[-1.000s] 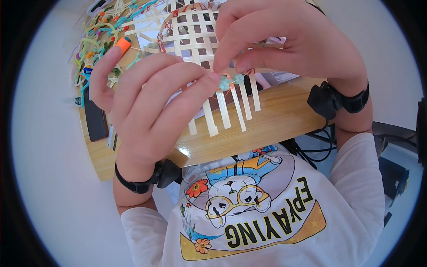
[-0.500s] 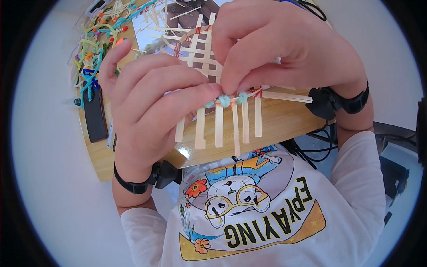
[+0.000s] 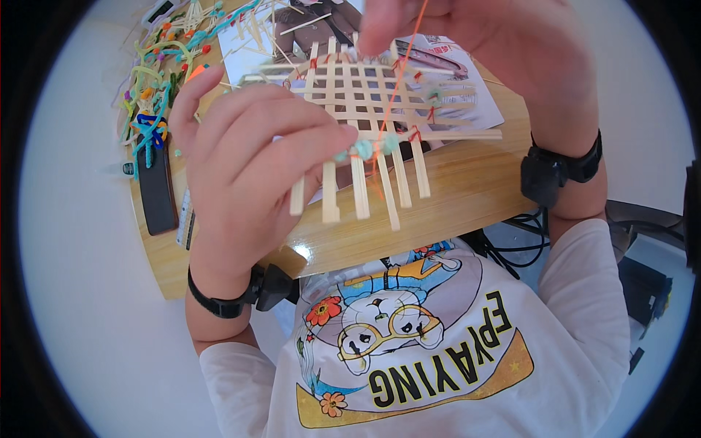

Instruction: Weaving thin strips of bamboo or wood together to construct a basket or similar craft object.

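Note:
My left hand is closed on the near-left edge of an open lattice of woven bamboo strips, thumb on top. The strip ends stick out past its rim. Pale green fuzzy yarn wraps the near rim beside my left thumb, and small red thread ties bind several crossings. From the near rim an orange thread runs taut upward and out of the picture's top. My right hand is raised above the lattice's far right, drawing that thread; its pinching fingertips are cut off by the top edge.
Colourful pipe cleaners and beads lie heaped at the table's far left, next to a dark phone-like case. Under the lattice is a printed sheet with loose bamboo sticks. The wooden table's near edge faces my shirt.
My right hand has lifted from the near rim up and to the right, drawing the orange thread taut. The lattice has tilted, showing more of its weave; my left hand keeps its grip.

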A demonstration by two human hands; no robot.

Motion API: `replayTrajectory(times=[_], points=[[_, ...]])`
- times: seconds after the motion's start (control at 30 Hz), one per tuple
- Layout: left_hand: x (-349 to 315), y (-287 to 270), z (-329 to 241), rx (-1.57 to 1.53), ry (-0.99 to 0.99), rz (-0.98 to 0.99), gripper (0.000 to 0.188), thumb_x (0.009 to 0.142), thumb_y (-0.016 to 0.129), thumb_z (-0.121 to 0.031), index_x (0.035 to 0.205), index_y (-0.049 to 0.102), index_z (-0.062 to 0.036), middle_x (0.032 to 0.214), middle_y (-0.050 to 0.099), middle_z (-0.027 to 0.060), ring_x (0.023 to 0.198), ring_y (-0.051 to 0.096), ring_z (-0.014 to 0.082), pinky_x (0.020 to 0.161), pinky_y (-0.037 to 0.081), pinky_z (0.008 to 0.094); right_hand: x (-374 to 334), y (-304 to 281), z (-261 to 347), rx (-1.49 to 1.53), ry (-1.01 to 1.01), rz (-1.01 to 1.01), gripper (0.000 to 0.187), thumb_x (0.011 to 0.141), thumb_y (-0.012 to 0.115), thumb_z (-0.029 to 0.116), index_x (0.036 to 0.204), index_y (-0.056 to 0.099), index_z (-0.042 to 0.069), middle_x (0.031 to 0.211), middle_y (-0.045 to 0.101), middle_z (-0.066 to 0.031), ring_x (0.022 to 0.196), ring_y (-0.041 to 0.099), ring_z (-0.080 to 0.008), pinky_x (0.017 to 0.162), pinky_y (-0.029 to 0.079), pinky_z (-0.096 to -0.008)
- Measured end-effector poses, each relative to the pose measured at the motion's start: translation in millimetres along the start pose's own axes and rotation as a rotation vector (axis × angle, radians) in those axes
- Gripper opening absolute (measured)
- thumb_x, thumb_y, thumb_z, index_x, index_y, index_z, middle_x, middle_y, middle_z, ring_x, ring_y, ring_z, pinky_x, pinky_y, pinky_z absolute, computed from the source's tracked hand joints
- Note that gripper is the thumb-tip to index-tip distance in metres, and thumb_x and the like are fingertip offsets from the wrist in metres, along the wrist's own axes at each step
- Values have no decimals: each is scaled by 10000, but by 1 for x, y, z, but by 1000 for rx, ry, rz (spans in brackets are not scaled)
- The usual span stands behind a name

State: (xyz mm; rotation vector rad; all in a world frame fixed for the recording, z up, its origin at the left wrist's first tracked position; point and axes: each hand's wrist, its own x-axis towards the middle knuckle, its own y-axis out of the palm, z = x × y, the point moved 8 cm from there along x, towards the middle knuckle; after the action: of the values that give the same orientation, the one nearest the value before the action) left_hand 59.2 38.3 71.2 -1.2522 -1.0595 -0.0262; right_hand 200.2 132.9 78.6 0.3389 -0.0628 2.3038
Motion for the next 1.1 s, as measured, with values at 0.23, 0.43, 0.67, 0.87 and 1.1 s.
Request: replayTrajectory(times=[0.23, 0.43, 0.67, 0.87, 1.1], points=[[-6, 6, 24, -213, -241, -27, 190, 746, 754, -49, 920, 684, -77, 868, 672, 20, 848, 615, 169, 1050, 343, 442, 8, -38, 1, 432, 39, 21, 204, 1020, 417, 225, 949, 503, 54, 682, 529, -7, 547, 502, -98, 562, 474, -244], [-17, 8, 42, -345, -385, -88, 152, 794, 749, -50, 929, 679, -45, 922, 690, 33, 927, 616, 169, 1074, 336, 450, -3, -77, 3, -162, -56, -165, 63, 969, 544, 123, 970, 533, 61, 701, 508, 42, 564, 428, -29, 518, 392, -192], [-20, 3, 49, -350, -393, -190, 155, 746, 789, -76, 806, 648, -54, 880, 707, 20, 775, 576, 174, 887, 415, 341, -18, -94, -14, -531, 40, -94, 66, 976, 537, 117, 987, 514, 56, 680, 524, 50, 569, 444, -17, 487, 339, -167], [-22, 2, 51, -395, -443, -199, 182, 736, 797, -71, 793, 626, -42, 853, 682, 22, 814, 562, 192, 792, 428, 313, -22, -99, -23, -332, 136, -12, 119, 973, 567, 171, 994, 525, 61, 669, 524, 61, 564, 441, -9, 499, 343, -164], [-25, -4, 49, -402, -408, -228, 191, 729, 804, -85, 831, 649, -41, 830, 662, 23, 802, 558, 186, 780, 429, 312, -26, -105, -27, -687, 31, 35, 153, 929, 636, 166, 911, 651, 15, 777, 639, 2, 638, 549, -36, 570, 435, -167]])
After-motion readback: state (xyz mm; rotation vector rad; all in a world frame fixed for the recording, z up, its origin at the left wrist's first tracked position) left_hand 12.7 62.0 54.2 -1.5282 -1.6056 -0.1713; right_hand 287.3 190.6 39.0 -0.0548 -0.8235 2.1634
